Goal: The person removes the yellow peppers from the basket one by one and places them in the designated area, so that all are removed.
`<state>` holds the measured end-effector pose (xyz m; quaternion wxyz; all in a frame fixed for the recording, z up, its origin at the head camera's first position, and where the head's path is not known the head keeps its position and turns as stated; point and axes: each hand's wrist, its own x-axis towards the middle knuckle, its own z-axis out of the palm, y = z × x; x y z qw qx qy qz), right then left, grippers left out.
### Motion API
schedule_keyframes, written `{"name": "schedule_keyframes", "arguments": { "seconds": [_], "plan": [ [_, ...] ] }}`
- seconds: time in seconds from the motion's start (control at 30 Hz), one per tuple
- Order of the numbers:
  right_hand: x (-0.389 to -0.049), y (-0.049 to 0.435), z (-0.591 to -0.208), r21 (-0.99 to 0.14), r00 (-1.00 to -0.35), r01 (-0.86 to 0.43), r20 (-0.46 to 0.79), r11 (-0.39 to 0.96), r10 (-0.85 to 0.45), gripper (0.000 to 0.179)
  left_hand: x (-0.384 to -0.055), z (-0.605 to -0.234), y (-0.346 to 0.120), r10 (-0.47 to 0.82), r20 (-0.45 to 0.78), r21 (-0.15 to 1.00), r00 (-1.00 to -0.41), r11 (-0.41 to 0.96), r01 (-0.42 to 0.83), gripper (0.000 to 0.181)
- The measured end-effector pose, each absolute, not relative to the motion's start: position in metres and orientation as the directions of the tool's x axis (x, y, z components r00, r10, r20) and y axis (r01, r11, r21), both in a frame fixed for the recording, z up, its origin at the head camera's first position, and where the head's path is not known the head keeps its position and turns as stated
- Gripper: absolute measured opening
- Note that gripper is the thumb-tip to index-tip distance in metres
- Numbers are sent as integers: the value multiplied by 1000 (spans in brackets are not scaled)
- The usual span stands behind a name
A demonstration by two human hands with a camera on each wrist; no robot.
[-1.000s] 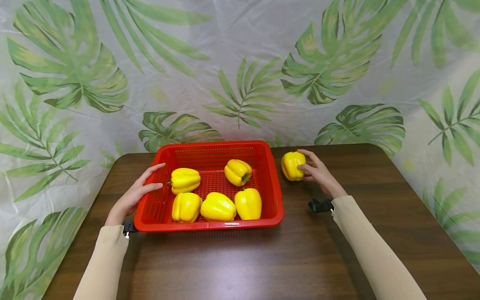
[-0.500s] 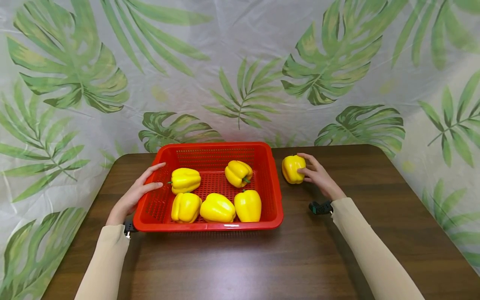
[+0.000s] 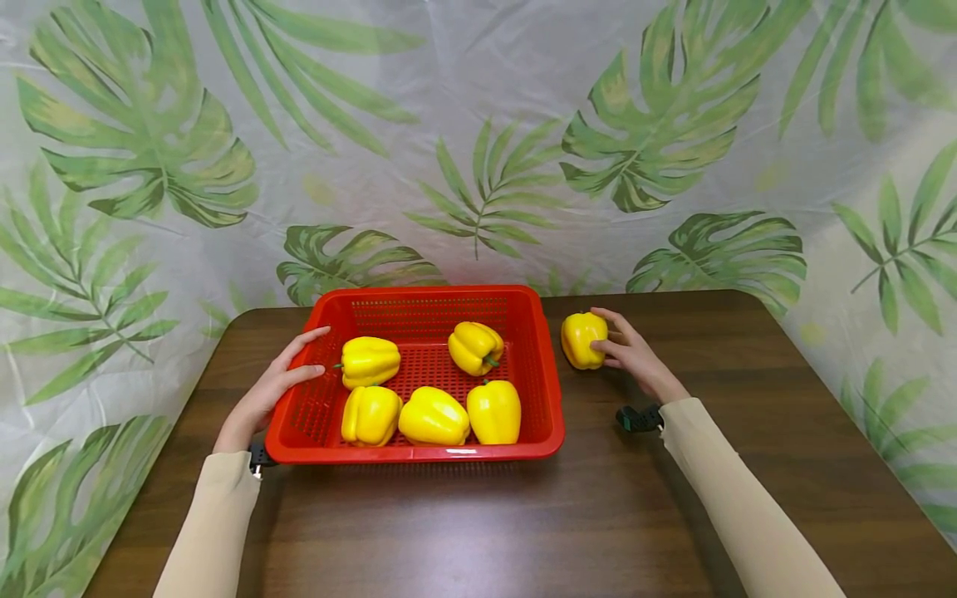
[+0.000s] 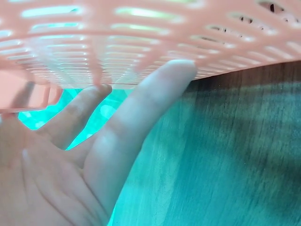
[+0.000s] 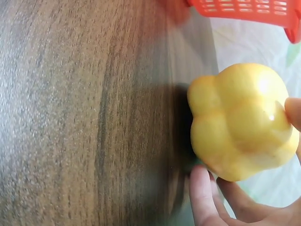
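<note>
A red perforated plastic basket [image 3: 414,452] stands on the table with several yellow bell peppers [image 3: 434,415] in it. My left hand [image 3: 272,386] grips its left side, with thumb and a finger over the rim; in the left wrist view, other fingers [image 4: 141,103] reach along the outside of the slotted wall. To the right of the basket, my right hand [image 3: 631,353] holds a single yellow bell pepper [image 3: 581,340] from its right side. In the right wrist view this bell pepper [image 5: 240,120] shows its lobed end, with fingertips on two sides of it.
The dark wooden table [image 3: 478,531] extends in front of the basket and to the right. Behind it hangs a pale cloth [image 3: 486,166] with printed green leaves. A black strap device [image 3: 639,418] sits at the right wrist.
My right hand and its bell pepper have come slightly nearer to me and lower over the past second, then stayed almost still. The left hand keeps its place on the basket.
</note>
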<state>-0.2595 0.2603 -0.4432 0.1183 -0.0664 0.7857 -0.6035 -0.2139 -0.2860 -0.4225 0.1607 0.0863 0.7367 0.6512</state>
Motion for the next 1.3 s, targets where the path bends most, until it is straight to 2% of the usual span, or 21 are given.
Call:
{"name": "schedule_keyframes", "arguments": {
  "seconds": [0.33, 0.87, 1.3],
  "plan": [
    [-257, 261, -436, -970, -971, 36, -90, 241, -220, 62, -213, -423, -286, 333, -123, 988, -935, 131, -83, 61],
    [-255, 259, -408, -982, -986, -61, 32, 178, -163, 55, -213, -422, -286, 337, -123, 989, -933, 122, -87, 62],
    [-252, 235, -385, -983, -971, -109, 73, 149, -228, 50, -214, -423, -287, 331, -123, 988, -936, 133, -83, 61]
  ]
}}
